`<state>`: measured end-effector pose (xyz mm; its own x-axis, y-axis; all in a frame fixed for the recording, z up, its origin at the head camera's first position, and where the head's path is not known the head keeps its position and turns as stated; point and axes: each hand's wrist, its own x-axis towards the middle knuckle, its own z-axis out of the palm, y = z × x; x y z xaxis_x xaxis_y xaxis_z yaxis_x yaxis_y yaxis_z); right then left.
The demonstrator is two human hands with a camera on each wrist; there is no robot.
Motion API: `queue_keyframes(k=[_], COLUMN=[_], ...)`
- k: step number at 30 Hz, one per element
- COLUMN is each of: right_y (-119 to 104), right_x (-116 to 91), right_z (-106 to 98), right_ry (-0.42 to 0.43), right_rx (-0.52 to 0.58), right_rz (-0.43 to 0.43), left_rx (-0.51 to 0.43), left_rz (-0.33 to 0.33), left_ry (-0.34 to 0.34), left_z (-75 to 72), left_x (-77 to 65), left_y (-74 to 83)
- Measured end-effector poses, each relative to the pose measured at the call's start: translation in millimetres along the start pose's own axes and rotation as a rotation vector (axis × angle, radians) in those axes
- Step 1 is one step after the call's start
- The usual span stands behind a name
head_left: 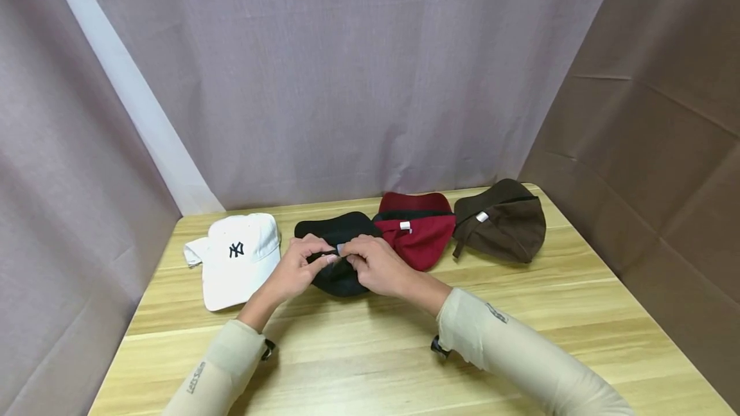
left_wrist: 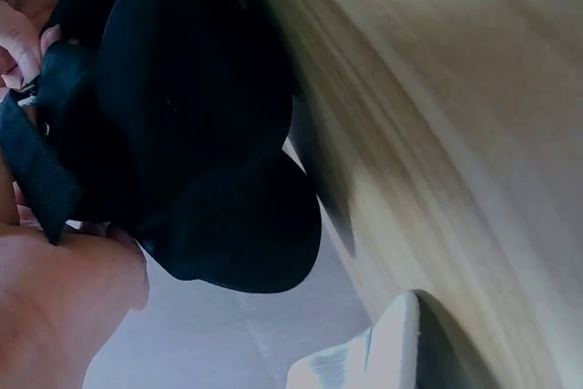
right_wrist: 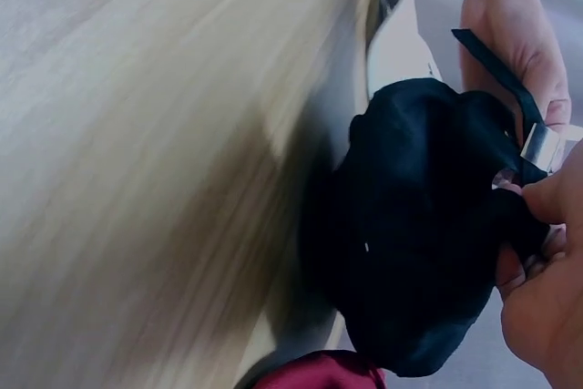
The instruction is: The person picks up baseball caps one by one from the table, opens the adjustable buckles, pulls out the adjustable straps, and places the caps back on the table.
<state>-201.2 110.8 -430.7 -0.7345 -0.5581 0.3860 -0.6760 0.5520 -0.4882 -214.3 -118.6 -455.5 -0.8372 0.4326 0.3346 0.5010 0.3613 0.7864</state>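
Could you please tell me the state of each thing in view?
Black cap: held in left hand and right hand
Black strap: free end loose
Metal buckle: open or closed cannot be told
White cap: lying, brim on near side
Red cap: lying, brim far
Brown cap: lying, brim far

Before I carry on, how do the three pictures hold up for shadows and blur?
Head: fairly even light, the white cap with its logo legible; left wrist: the black cap so dark its folds mostly vanish, tabletop grain soft; right wrist: broad shadow beside the black cap, buckle shining bright.
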Motion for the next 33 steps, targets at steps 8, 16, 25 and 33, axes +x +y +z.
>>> queue_keyframes(k=[8,16,25,33], right_y=[8.7,13.8,16.0,11.5], right_x=[-1.5,-6.1,-4.3,-1.9], right_z=[4.4,1.4,-1.7,-8.2], right_ry=[-0.023,-0.083,-0.080,-0.095], right_rx=[0.006,0.015,0.028,-0.001], right_rz=[-0.022,-0.017,-0.050,-0.057], left_rx=[0.008,0.001,0.007,0.020], left_rz=[0.005,0.017,0.023,-0.001], left_ry=[0.002,-0.001,-0.015,-0.030], left_z=[0.5,0.9,-0.3,-1.3], left_x=[-2.5,-0.6,2.1,2.8], left_y=[-2.1,1.1,2.5,4.7])
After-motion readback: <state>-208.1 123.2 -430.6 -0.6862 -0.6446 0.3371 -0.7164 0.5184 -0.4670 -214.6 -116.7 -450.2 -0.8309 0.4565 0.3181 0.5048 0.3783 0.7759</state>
